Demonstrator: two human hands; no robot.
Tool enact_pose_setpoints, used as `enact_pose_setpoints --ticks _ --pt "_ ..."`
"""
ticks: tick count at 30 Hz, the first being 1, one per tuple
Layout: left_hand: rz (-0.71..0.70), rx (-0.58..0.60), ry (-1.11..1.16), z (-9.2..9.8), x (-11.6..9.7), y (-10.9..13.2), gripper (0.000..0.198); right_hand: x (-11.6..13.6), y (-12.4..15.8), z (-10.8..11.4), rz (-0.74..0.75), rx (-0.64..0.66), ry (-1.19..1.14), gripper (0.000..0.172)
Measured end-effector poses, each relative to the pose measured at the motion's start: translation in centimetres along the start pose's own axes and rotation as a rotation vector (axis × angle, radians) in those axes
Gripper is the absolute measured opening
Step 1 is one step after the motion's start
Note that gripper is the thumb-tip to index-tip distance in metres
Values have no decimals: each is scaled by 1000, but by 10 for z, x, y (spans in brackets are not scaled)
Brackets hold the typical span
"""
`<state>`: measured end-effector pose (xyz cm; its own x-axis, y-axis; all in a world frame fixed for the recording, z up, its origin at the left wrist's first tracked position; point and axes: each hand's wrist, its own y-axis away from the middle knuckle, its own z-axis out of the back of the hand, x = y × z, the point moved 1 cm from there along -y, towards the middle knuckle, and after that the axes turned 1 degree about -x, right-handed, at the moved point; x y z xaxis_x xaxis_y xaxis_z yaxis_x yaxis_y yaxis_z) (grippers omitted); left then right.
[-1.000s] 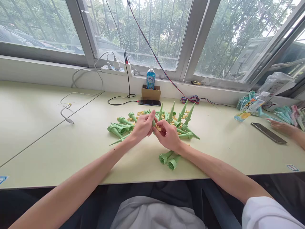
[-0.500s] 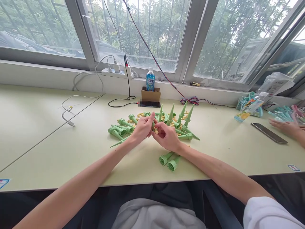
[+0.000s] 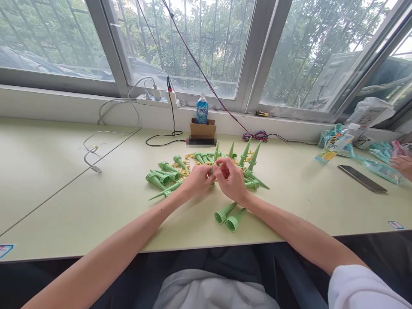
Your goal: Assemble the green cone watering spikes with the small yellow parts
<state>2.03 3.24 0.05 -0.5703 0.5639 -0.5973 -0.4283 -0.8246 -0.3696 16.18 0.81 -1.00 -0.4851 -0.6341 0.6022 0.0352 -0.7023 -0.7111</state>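
Note:
My left hand [image 3: 198,181] is closed around a green plastic plant watering spike [image 3: 211,170], mostly covered by the fingers. My right hand [image 3: 231,179] presses against it from the right, its thumb and forefinger pinched together at the spike; what sits between those fingertips is hidden. Around both hands lie more green spikes with ribbed, hollow caps, several of them left of my left hand [image 3: 165,177]. Behind my right hand a few spikes stand point up [image 3: 245,153]. Small yellow valve pieces [image 3: 187,168] are scattered among them. Two spikes [image 3: 232,222] lie nearer me, below my right wrist.
A blue drink bottle [image 3: 202,110] stands in a cardboard box [image 3: 203,130] by the window. Cables [image 3: 257,136] and a power strip [image 3: 148,100] run along the back. On the right are a phone [image 3: 362,178], a tilted bottle [image 3: 336,145] and another person's hand [image 3: 402,166].
My hands have turned and drawn closer together, and the yellow piece seen between them is now hidden. At the far right, the other person's hand has pulled back, leaving a plastic bag in sight.

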Motion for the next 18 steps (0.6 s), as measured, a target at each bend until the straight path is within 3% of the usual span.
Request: enact_pose_setpoints --ticks 4,8,13,15,18 --pt "-89 31 33 -3 1 1 16 -1 0 -1 0 45 30 16" --pt "-40 91 142 0 0 1 11 -1 -1 -1 15 41 74 15" --pt "3 155 364 13 -8 -1 31 -3 -4 0 35 -2 86 21" --pt "25 50 387 19 -10 -2 33 -6 -6 3 26 -41 83 22" --pt "56 -234 244 24 -6 -5 19 -11 -9 6 8 -114 94 24"
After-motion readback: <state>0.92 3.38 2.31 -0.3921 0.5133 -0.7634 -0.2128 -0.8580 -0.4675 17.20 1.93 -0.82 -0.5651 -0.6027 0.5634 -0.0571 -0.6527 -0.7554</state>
